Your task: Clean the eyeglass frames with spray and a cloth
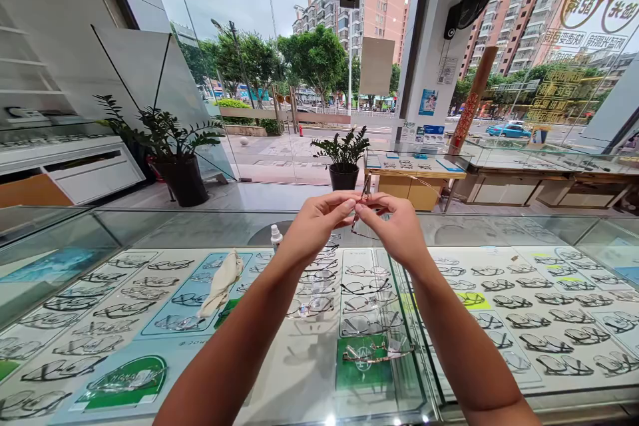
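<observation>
Glasses [366, 186] are up in the air over the far side of the glass counter [284, 366], held between a person's left hand [319, 213] and right hand [397, 221]. The thumb and fingers of each are pinched together on them, the fingertips of both nearly meeting; I can't make out exactly which part each one grips. A pale cloth [222, 284] lies to the left of the left forearm, and a white bottle [276, 235] stands just beside that arm. Rows of spectacles [546, 343] fill the counter, and a potted plant [344, 154] stands beyond it.
</observation>
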{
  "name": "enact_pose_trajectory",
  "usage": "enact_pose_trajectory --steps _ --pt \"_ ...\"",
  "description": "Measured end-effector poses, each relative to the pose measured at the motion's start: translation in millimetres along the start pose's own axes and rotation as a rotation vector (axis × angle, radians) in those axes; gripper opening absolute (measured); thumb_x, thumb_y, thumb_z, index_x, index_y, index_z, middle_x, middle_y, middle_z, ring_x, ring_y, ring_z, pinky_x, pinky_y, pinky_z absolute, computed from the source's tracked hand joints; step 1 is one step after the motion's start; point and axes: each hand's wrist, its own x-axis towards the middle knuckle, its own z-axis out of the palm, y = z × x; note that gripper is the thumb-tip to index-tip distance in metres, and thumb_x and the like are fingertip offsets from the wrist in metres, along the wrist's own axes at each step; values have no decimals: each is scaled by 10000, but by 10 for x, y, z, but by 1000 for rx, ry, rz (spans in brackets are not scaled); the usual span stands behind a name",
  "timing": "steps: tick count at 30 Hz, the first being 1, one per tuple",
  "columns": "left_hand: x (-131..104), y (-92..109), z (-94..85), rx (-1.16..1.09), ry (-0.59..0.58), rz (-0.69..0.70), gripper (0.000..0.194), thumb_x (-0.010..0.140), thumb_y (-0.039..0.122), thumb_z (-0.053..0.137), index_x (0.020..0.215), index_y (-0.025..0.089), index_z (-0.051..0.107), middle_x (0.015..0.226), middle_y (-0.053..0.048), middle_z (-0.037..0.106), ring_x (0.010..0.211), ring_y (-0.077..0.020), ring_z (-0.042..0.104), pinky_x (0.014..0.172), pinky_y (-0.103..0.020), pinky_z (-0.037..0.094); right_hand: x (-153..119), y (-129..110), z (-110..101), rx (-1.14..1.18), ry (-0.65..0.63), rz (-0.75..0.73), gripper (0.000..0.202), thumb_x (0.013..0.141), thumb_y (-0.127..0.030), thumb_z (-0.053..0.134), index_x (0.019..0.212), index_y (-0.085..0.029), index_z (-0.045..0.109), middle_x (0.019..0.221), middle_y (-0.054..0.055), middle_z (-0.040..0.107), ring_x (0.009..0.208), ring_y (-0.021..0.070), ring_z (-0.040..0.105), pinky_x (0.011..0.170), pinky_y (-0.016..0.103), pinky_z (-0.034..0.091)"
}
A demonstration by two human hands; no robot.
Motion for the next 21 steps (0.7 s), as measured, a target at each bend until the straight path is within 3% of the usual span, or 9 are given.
enact_pose_trajectory --steps 2,4,7,10,13,16,18,20,21 --pt "-35 15 29 42 -8 49 334 899 537 750 1068 257 820 1294 -94 756 1237 -298 663 1021 -465 555 -13 -28 -5 -37 60 -4 221 915 -375 707 972 -204 834 1007 83 838 894 236 740 832 398 556" --pt "-79 64 31 157 56 166 316 957 516 687 1092 255 801 1306 -84 751 1292 -286 638 1117 -474 495 -20 -40 -13 -69 115 -7 208 900 -349 702 964 -207 839 983 75 843 865 236 746 833 398 565" --pt "-134 173 -59 321 360 413 309 1035 501 577 1032 237 738 1206 -63 766 1213 -234 664 1130 -422 469 -29 -34 -28 -92 160 -22 209 891 -330 687 966 -214 845 990 69 848 870 244 762 838 402 578" --pt "-150 168 -286 374 602 521 424 1072 553 466 847 225 614 868 -34 741 892 -191 690 946 -351 521 -48 -28 -39 -126 175 -61 214 891 -325 680 972 -228 853 1008 69 851 934 266 777 853 418 577" --pt "-178 -95 -637 420 660 416 540 1061 623 424 715 225 540 663 -21 657 701 -185 643 809 -324 506 -81 -41 -49 -153 179 -100 214 889 -322 685 979 -237 859 1029 71 852 968 280 785 867 433 577" --pt "-262 -556 -1033 585 808 241 624 1055 640 386 639 217 579 604 -40 603 664 -196 611 758 -321 481 -112 -63 -61 -161 174 -137 205 888 -320 687 967 -247 862 1032 64 853 992 282 788 883 432 585" --pt "-321 -876 -1263 711 875 144 561 1072 576 351 775 206 651 769 -66 681 786 -210 639 817 -322 478 -124 -72 -63 -167 174 -143 197 890 -321 687 944 -247 862 1026 63 854 994 281 789 896 431 587" --pt "-354 -1150 -1432 814 810 32 343 1013 518 515 1030 202 647 1096 -94 728 1045 -233 656 916 -314 472 -128 -67 -52 -172 178 -127 192 896 -321 682 916 -243 857 1017 66 854 984 279 786 900 427 587" --pt "-359 -1263 -1491 836 763 -42 369 949 507 625 1151 198 611 1236 -112 702 1134 -247 641 933 -314 468 -130 -57 -42 -174 178 -120 194 902 -319 675 906 -241 852 1014 67 853 981 278 784 898 424 585"
